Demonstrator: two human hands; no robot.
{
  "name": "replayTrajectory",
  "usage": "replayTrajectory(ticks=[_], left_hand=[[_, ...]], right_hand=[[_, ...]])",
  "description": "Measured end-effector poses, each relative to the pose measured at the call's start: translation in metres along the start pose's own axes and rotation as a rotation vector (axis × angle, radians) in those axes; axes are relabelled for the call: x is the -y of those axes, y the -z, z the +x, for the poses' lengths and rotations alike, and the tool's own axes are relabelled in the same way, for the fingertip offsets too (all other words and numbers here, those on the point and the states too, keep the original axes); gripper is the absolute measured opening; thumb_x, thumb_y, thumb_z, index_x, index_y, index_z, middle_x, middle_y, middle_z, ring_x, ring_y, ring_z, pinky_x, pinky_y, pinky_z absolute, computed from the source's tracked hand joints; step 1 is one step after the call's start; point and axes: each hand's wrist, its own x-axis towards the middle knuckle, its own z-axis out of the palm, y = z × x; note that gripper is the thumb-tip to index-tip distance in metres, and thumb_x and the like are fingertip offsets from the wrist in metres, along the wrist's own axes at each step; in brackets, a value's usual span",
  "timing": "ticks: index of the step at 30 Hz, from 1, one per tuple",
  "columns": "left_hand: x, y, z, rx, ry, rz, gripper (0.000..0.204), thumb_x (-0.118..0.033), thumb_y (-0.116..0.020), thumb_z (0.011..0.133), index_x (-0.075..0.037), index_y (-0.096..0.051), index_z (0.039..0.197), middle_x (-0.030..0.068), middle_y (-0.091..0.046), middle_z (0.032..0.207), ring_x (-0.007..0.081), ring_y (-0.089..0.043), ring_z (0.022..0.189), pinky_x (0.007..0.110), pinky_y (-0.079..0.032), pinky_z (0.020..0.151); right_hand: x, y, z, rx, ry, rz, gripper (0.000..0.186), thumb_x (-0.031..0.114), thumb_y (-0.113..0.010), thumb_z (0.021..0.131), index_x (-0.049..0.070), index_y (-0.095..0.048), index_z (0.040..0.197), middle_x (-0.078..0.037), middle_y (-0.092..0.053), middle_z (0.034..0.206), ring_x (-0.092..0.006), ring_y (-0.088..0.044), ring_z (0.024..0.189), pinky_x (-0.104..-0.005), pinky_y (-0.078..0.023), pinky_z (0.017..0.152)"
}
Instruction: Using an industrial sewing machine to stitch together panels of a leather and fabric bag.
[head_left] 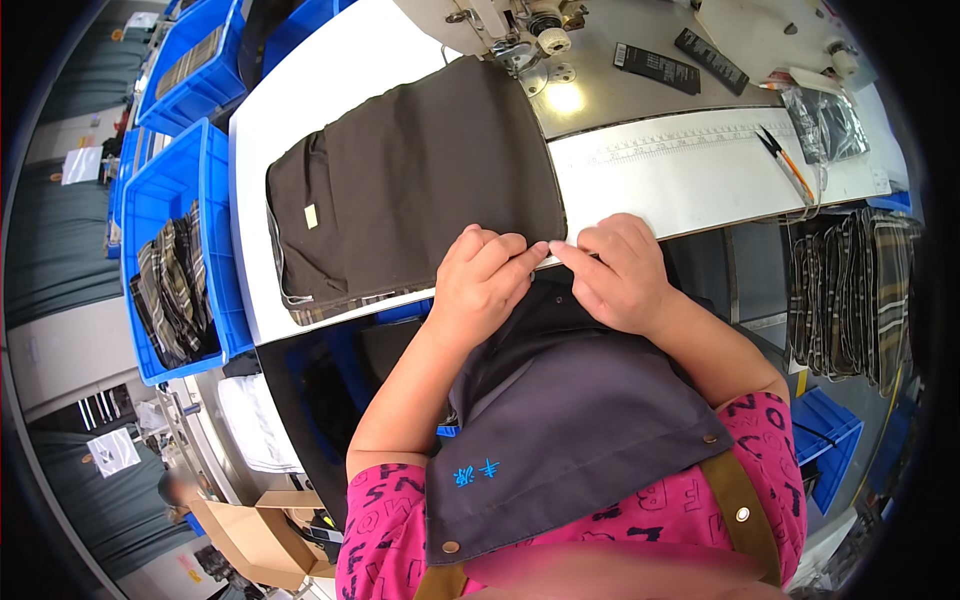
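Note:
A dark brown piece of fabric (430, 170), layered over plaid cloth (345, 308), lies on the white table (262, 250), with a small pale yellow tag (311, 216) near its left edge. At its near right corner my two hands meet. My left hand (485, 283) is closed, pinching the cloth's near edge. Coming from the other side, my right hand (615, 275) is also closed, thumb and forefinger at the same corner. The exact bit between the fingertips is too small to make out. The sewing machine (520, 30) stands just beyond the fabric.
Blue bins (215, 180) stand at the left, one holding plaid cloth. To the right are a ruler (680, 142), an orange-and-black pen (792, 168), a clear plastic bag (825, 125) and dark labels (657, 68). Folded plaid pieces (850, 295) hang beyond the table's right edge.

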Motion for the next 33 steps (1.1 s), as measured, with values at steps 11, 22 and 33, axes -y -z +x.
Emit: replayTrajectory(ticks=[11, 22, 33], left_hand=[[0.003, 0.001, 0.002, 0.016, -0.112, 0.023, 0.035, -0.003, -0.077, 0.072, -0.009, -0.080, 0.106, -0.0009, -0.065, 0.100, 0.0171, -0.056, 0.084, 0.034, -0.047, 0.070], [0.009, 0.019, 0.037, 0.335, 0.180, -0.100, 0.045, -0.017, -0.080, 0.086, -0.014, -0.071, 0.130, 0.0043, -0.064, 0.138, 0.0304, -0.054, 0.134, 0.048, -0.046, 0.102], [0.034, 0.018, 0.043, 0.397, 0.235, -0.168, 0.048, -0.024, -0.079, 0.088, -0.019, -0.069, 0.135, 0.0008, -0.058, 0.149, 0.0285, -0.046, 0.145, 0.060, -0.041, 0.106]], right_hand=[[-0.011, 0.014, 0.012, 0.127, 0.046, -0.076, 0.035, 0.007, -0.074, 0.074, 0.001, -0.072, 0.108, -0.009, -0.066, 0.121, -0.0261, -0.062, 0.101, -0.0411, -0.049, 0.084], [-0.016, 0.036, 0.038, 0.431, 0.074, 0.011, 0.037, 0.009, -0.076, 0.074, 0.001, -0.073, 0.110, -0.008, -0.069, 0.119, -0.0261, -0.062, 0.106, -0.0414, -0.050, 0.085], [-0.028, 0.032, 0.050, 0.446, 0.077, 0.005, 0.045, 0.002, -0.075, 0.069, 0.003, -0.073, 0.115, -0.009, -0.068, 0.125, -0.0289, -0.062, 0.108, -0.0438, -0.051, 0.090]])
